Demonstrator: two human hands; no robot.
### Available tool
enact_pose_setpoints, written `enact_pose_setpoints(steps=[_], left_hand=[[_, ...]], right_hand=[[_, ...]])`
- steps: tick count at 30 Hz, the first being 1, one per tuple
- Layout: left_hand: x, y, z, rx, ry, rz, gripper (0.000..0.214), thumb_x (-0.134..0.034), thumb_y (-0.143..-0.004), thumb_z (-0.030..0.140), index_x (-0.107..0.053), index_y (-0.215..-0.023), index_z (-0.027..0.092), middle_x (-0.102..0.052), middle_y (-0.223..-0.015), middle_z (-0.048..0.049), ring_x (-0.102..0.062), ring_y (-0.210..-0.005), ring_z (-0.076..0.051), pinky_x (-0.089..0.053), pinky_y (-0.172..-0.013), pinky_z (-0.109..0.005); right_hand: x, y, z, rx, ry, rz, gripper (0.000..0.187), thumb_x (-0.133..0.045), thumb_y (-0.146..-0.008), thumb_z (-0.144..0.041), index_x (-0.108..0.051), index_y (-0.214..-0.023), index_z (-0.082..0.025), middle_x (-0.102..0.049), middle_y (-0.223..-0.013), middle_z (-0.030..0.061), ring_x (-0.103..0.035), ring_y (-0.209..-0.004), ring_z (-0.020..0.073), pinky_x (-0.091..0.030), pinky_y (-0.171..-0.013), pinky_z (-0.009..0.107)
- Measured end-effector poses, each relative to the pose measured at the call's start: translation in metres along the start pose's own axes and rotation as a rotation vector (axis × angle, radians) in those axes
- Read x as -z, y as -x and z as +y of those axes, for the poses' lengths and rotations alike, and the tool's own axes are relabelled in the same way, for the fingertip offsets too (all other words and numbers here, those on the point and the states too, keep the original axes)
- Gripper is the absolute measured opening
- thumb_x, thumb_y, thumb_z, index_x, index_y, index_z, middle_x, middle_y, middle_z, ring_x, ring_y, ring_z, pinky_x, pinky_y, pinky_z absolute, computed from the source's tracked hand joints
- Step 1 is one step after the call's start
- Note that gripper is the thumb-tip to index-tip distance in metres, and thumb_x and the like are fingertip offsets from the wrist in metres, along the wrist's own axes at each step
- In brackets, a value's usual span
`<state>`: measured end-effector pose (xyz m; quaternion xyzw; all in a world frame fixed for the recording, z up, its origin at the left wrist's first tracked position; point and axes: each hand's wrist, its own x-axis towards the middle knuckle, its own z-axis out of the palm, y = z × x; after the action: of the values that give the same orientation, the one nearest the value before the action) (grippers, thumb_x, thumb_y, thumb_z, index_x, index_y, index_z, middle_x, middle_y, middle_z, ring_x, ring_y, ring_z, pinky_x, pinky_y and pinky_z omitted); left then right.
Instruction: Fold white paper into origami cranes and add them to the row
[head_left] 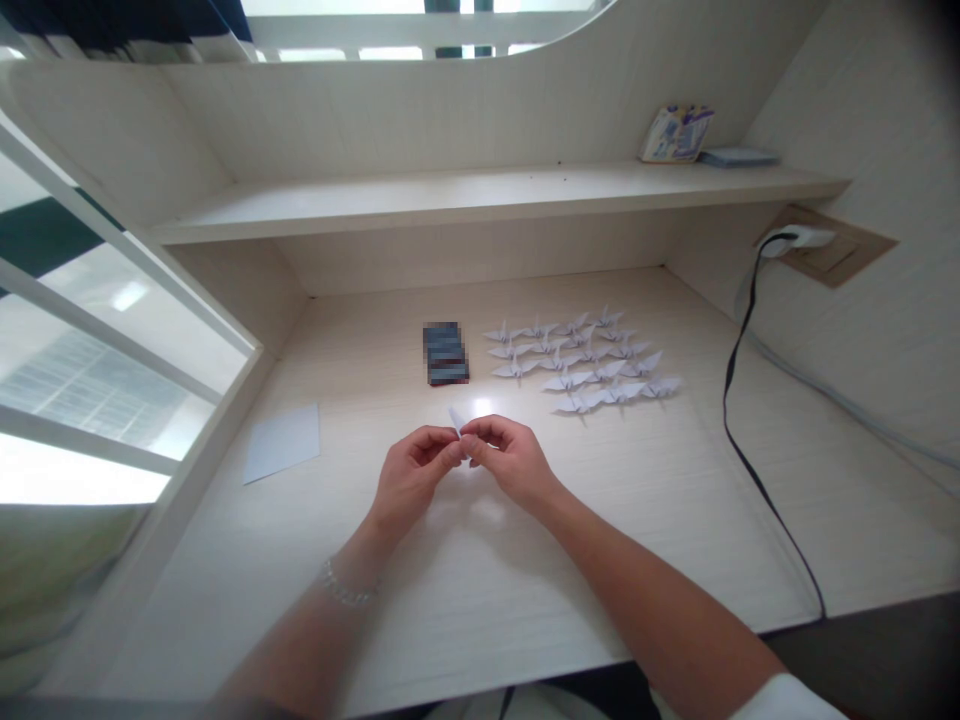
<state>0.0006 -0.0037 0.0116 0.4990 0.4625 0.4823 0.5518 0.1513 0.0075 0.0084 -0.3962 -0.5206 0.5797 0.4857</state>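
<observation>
Between the fingertips of both hands is a small folded piece of white paper (457, 418), its narrow tip pointing up and away from me. My left hand (420, 465) pinches it from the left, thumb against fingers. From the right, my right hand (506, 455) pinches the same paper, and the two thumbs nearly meet. The fingers cover most of the paper, so its full shape is hidden. Beyond my right hand, several white paper cranes (589, 362) stand in rows on the desk. Flat on the left lies a stack or sheet of white paper (283, 444).
A dark, pixelated rectangular object (445, 353) lies on the desk (360, 340) beyond my hands. A black cable (739, 440) runs from the wall socket (840, 255) down over the desk's front edge. Above, a shelf (487, 195) holds a small printed box (676, 134).
</observation>
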Motion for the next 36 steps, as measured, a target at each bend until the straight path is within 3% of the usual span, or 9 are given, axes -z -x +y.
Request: enact_pose_setpoints(steps=[11, 19, 28, 36], left_hand=[[0.003, -0.0004, -0.0009, -0.014, 0.047, 0.006, 0.016, -0.068, -0.072, 0.028, -0.063, -0.075, 0.013, -0.062, -0.072, -0.003, -0.057, -0.067, -0.012, -0.048, -0.064, -0.025], [0.007, -0.0005, -0.0047, 0.002, 0.103, -0.026, 0.012, -0.064, -0.076, 0.024, -0.063, -0.079, 0.013, -0.063, -0.075, -0.0046, -0.058, -0.07, -0.013, -0.048, -0.068, -0.028], [0.0032, -0.0005, -0.0006, -0.054, -0.049, -0.019, 0.013, -0.065, -0.075, 0.024, -0.061, -0.082, 0.015, -0.064, -0.079, -0.0028, -0.059, -0.073, -0.013, -0.048, -0.07, -0.026], [0.0032, -0.0001, -0.0014, -0.093, -0.106, 0.014, 0.015, -0.067, -0.073, 0.024, -0.058, -0.082, 0.015, -0.062, -0.077, -0.0012, -0.058, -0.072, -0.012, -0.047, -0.067, -0.024]], right_hand=[[0.0004, -0.0013, 0.0032, -0.025, -0.097, -0.043, 0.022, -0.072, -0.066, -0.03, -0.068, -0.083, -0.017, -0.066, -0.071, 0.0018, -0.059, -0.062, 0.0124, -0.049, -0.058, 0.027], [0.0035, -0.0033, 0.0073, -0.054, -0.092, -0.051, 0.024, -0.072, -0.067, -0.033, -0.069, -0.086, -0.017, -0.067, -0.073, 0.002, -0.059, -0.061, 0.0121, -0.05, -0.059, 0.028], [0.0012, 0.0053, 0.0025, 0.121, 0.283, 0.011, 0.019, -0.054, -0.083, -0.028, -0.066, -0.093, -0.017, -0.066, -0.088, 0.0052, -0.061, -0.075, 0.0148, -0.05, -0.066, 0.027], [-0.0005, 0.0058, 0.0007, 0.166, 0.378, 0.006, 0.017, -0.052, -0.084, -0.024, -0.064, -0.093, -0.018, -0.065, -0.087, 0.0049, -0.061, -0.074, 0.0145, -0.049, -0.065, 0.026]])
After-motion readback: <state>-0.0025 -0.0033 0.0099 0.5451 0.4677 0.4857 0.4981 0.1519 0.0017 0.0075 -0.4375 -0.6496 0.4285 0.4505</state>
